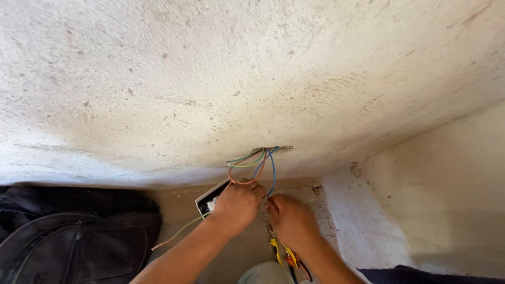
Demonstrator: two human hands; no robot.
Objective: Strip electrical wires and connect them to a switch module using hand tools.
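Several wires (256,164), green, orange and blue, come out of a hole (278,150) low in a rough plastered wall (236,79). My left hand (238,204) is closed on a white switch box (209,198) that the wires run to. Right beside it, my right hand (290,218) grips pliers with yellow and orange handles (284,256), close to the blue wire. A loose green and orange wire end (176,235) trails down left of my left forearm.
A black backpack (73,236) lies on the floor at the lower left. A second plastered wall (436,194) meets the first at a corner on the right. Dark cloth (421,275) shows at the bottom right edge.
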